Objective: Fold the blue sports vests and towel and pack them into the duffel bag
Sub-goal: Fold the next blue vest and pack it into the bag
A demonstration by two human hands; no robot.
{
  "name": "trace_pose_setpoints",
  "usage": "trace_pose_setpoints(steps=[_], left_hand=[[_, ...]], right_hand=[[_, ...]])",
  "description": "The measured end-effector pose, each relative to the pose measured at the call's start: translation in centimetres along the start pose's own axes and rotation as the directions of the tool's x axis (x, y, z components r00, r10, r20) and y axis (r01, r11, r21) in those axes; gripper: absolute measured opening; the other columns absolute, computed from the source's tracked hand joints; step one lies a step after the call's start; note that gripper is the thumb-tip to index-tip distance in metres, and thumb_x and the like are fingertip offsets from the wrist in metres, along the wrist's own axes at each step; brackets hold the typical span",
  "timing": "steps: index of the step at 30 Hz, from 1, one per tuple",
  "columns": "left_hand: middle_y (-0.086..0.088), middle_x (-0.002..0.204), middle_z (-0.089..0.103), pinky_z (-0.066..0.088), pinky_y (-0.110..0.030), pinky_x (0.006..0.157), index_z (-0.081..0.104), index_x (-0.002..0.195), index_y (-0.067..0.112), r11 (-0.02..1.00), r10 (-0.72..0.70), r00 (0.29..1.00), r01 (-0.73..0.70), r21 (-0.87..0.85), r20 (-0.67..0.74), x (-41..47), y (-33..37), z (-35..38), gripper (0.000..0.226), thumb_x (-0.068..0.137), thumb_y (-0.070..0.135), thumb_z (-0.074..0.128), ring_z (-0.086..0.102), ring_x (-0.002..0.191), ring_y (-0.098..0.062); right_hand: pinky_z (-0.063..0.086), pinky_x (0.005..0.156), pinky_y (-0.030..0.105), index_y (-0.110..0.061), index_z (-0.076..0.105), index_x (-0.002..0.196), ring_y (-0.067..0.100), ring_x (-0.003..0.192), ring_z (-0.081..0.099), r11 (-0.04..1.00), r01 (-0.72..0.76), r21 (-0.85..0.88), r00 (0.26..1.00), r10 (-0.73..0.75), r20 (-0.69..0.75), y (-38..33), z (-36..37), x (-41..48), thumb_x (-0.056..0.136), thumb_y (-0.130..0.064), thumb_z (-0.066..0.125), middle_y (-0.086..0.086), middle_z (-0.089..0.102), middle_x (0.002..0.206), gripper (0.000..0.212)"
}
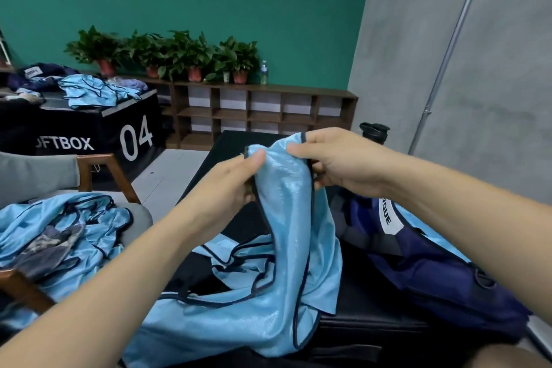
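Both left hand [236, 178] and right hand [339, 158] are pinching the blue vest [286, 233]; its slick tail is pooling near the front edge of the bench [373, 296], maybe sliding off.

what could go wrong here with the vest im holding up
The vest hangs bunched from the left hand and right hand, so the fold may come out crooked. Its lower part lies twisted on the black bench, where the dark-trimmed loops could tangle.

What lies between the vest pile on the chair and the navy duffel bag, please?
In the head view, the light-blue vest, gripped by the left hand and right hand, hangs there over the black bench.
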State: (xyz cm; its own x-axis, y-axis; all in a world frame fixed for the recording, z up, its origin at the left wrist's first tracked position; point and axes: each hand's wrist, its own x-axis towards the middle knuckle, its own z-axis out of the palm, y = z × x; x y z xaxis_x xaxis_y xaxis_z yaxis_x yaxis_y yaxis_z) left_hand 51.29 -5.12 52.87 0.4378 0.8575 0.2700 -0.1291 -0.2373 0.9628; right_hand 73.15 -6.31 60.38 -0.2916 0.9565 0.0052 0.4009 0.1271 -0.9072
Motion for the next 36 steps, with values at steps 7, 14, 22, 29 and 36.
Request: trace_pose_setpoints(steps=[7, 14, 22, 29, 36], left_hand=[[-0.02, 0.135, 0.071, 0.04, -0.061, 0.121, 0.069, 0.134, 0.003, 0.998, 0.009, 0.976, -0.021, -0.052, -0.219, 0.5, 0.4, -3.4, 0.047, 0.112, 0.04, 0.051, 0.063, 0.131, -0.04], [-0.016, 0.135, 0.072, 0.043, -0.057, 0.12, 0.069, 0.135, 0.005, 0.998, -0.032, 0.943, 0.013, -0.06, -0.332, 0.7, 0.2, -6.7, 0.047, 0.111, 0.042, 0.053, 0.065, 0.13, -0.036], [-0.015, 0.137, 0.071, 0.04, -0.057, 0.121, 0.072, 0.127, 0.013, 0.995, -0.048, 0.885, 0.002, -0.101, -0.463, 0.8, 0.6, -10.1, 0.042, 0.107, 0.046, 0.058, 0.062, 0.134, -0.036], [-0.007, 0.131, 0.075, 0.052, -0.043, 0.104, 0.071, 0.13, 0.016, 0.993, -0.082, 0.85, 0.026, -0.115, -0.52, 1.3, -0.5, -10.6, 0.04, 0.104, 0.046, 0.061, 0.07, 0.125, -0.026], [-0.01, 0.126, 0.077, 0.053, -0.04, 0.107, 0.071, 0.128, 0.007, 0.994, -0.104, 0.881, 0.077, -0.078, -0.461, 1.5, -1.5, -7.2, 0.039, 0.107, 0.038, 0.06, 0.072, 0.122, -0.023]], right_hand=[[0.056, 0.071, 0.037, -0.007, 0.068, 0.102, 0.024, 0.078, 0.068, 0.995, -0.004, 0.104, 0.999, 0.009, -0.046, 4.8, 3.3, 1.2, 0.109, -0.037, 0.059, 0.012, 0.07, 0.086, 0.032], [0.046, 0.061, 0.032, -0.02, 0.064, 0.081, 0.013, 0.059, 0.057, 0.98, 0.066, -0.186, 0.923, -0.13, -0.361, 13.0, 4.3, 0.4, 0.098, -0.022, 0.067, 0.002, 0.064, 0.068, 0.017], [0.051, 0.083, 0.027, -0.03, 0.069, 0.09, 0.013, 0.088, 0.068, 0.875, -0.291, -0.388, 0.925, 0.155, -0.346, 20.5, 1.4, -0.7, 0.09, -0.03, 0.077, -0.007, 0.073, 0.089, 0.008], [0.043, 0.066, 0.023, -0.027, 0.075, 0.095, 0.001, 0.067, 0.054, 0.893, -0.253, -0.373, 0.958, 0.284, 0.03, 19.3, 2.9, -2.0, 0.079, -0.045, 0.08, -0.015, 0.067, 0.077, 0.025], [0.049, 0.07, 0.028, -0.026, 0.067, 0.079, 0.006, 0.069, 0.056, 0.841, -0.139, -0.522, 0.985, 0.169, 0.011, 19.6, 5.5, -2.1, 0.079, -0.039, 0.083, -0.005, 0.071, 0.083, 0.022]])
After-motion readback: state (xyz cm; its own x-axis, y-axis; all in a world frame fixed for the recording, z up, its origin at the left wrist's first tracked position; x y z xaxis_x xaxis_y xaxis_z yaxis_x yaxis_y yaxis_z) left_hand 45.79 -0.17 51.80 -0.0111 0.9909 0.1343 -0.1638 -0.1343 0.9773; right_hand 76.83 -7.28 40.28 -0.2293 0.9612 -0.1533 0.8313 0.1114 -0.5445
